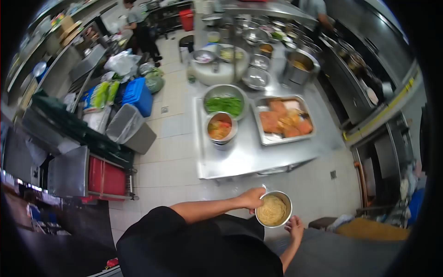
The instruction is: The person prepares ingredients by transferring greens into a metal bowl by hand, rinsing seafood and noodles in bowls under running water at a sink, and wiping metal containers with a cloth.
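A round metal pot (pixel 282 197) with noodles (pixel 271 211) in it is held in front of my body, beyond the table's near edge. My left hand (pixel 251 198) grips its rim on the left side, fingers closed on it. Close to the pot's lower right side is my right hand (pixel 294 227), its fingers loosely curled and apart; whether they touch the metal I cannot tell.
On the steel table (pixel 235 159) stand a pot of cut red and orange food (pixel 219 129), a bowl of green vegetables (pixel 224 105) and a tray of orange-pink pieces (pixel 284 121). A grey bin (pixel 140 134) is left. Two people work farther back.
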